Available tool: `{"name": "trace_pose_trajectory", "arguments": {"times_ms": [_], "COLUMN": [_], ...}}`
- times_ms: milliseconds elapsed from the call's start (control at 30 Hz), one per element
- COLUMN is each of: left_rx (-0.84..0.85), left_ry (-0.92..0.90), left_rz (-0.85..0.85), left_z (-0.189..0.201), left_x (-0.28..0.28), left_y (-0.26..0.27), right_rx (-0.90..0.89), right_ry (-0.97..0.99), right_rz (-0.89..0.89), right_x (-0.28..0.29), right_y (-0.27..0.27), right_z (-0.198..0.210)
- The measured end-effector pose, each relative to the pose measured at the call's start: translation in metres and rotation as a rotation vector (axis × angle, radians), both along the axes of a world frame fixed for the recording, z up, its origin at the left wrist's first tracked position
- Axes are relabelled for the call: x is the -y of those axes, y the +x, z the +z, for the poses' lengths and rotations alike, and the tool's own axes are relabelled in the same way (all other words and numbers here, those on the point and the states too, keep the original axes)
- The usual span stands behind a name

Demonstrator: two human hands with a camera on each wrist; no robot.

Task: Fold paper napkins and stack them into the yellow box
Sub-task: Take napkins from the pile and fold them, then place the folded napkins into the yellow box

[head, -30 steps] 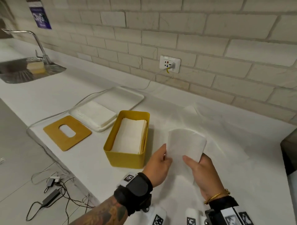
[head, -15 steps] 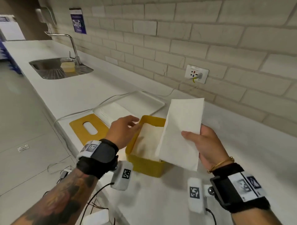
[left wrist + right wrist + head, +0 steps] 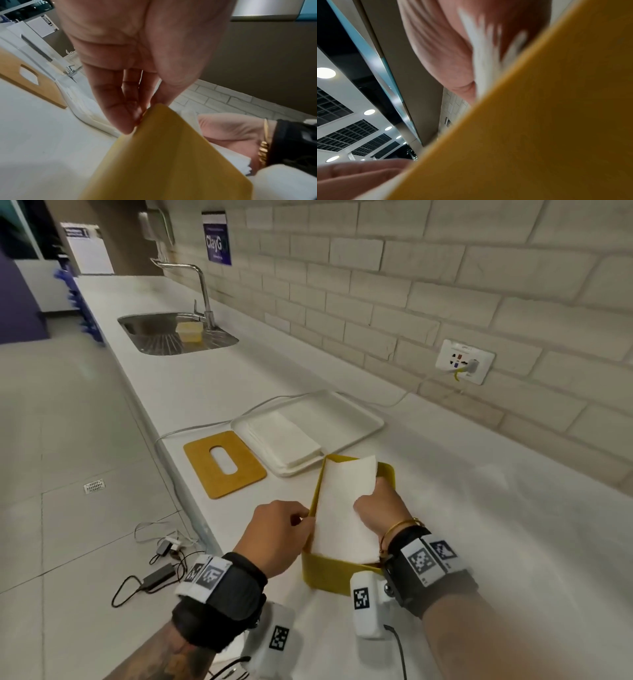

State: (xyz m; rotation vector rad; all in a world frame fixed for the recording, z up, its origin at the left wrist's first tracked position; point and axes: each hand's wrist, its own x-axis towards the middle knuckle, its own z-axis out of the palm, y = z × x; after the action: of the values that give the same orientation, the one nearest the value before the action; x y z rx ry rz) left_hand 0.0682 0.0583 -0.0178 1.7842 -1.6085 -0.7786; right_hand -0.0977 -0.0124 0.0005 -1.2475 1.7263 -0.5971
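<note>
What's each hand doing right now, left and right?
Left hand: fingers pinch the yellow box rim.
Right hand: holds the folded napkin, lowering it into the box.

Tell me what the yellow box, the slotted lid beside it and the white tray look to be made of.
Yellow box: probably matte painted metal or plastic, with thin, even, glare-free walls.
Slotted lid: looks like cork or light wood, flat and dull tan with a cut oval slot.
White tray: likely smooth plastic or enamelled metal, with a rounded raised rim.
</note>
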Motion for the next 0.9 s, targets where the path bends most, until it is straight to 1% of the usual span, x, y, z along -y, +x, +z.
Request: {"name": "trace_pose_trajectory", "arguments": {"times_ms": [200,333,433,500,600,667,700,767,833,900], "left_rx": [-0.004,-0.014,-0.014,-0.017,-0.003,0.006,0.009,0.014,0.006,0.010], "left_ry": [0.008,-0.010,-0.015,-0.014,-0.016,-0.017,-0.019,-0.015,-0.004,0.003], "left_rz": [0.010,0.026,0.032,0.032,0.041,0.046,0.047,0.049,0.058,0.064], "left_z": [0.000,-0.002,-0.003,-0.002,-0.003,-0.004,-0.004,-0.003,-0.001,0.002], "left_x": [-0.007,-0.009,-0.009,-0.010,-0.010,-0.010,-0.010,-0.010,-0.010,-0.009], "left_y": [-0.004,-0.007,-0.008,-0.009,-0.008,-0.008,-0.008,-0.009,-0.010,-0.010], "right_rx": [-0.034,-0.131,-0.095,-0.127,-0.353,-0.413,-0.416,-0.438,-0.503,-0.548], "right_ry": [0.062,0.003,0.047,0.013,-0.140,-0.280,-0.295,-0.206,-0.124,-0.102], "right_rz": [-0.002,0.091,0.119,0.153,0.307,0.444,0.538,0.682,0.757,0.823], "right_x": [-0.003,-0.011,-0.016,-0.017,-0.035,-0.051,-0.059,-0.069,-0.068,-0.066], "right_y": [0.002,0.006,0.004,0.001,-0.001,-0.001,0.000,0.003,0.003,0.002], "right_z": [-0.002,-0.006,-0.004,0.002,0.016,0.024,0.025,0.021,0.011,0.006]}}
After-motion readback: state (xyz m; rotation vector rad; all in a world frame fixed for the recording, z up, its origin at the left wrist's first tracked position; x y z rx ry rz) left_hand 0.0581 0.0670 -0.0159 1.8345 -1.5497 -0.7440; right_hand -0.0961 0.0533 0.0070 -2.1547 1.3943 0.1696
